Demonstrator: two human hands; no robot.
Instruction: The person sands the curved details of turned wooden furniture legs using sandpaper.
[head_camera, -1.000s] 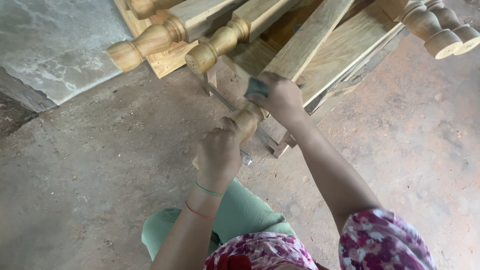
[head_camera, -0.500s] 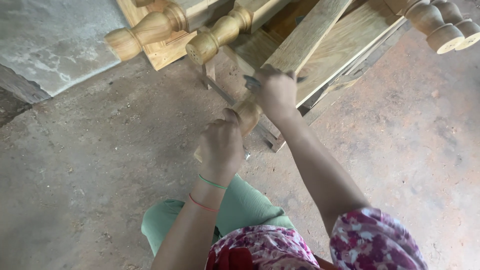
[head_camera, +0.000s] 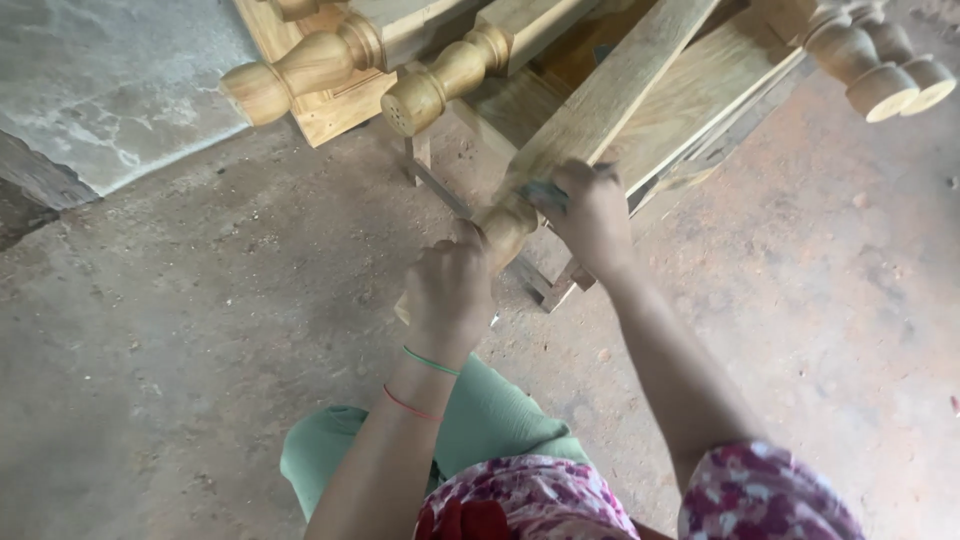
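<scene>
A turned wooden leg (head_camera: 600, 115) slants from the upper right down toward me. My left hand (head_camera: 450, 285) is closed around its rounded lower end. Higher up the same leg, my right hand (head_camera: 592, 212) presses a small grey piece of sandpaper (head_camera: 545, 193) against the wood where the square section meets the turned part. Thin red and green bands circle my left wrist.
More turned legs (head_camera: 300, 70) (head_camera: 445, 80) lie on stacked wooden parts at the top, and others (head_camera: 880, 70) poke in at the top right. A low wooden support (head_camera: 545, 285) sits under the leg. The dusty concrete floor (head_camera: 200, 330) meets a lighter slab (head_camera: 110, 90) upper left.
The view has shifted, so the wood pile sits higher in frame. My right hand with the sandpaper has moved slightly along the leg. The left hand keeps its grip.
</scene>
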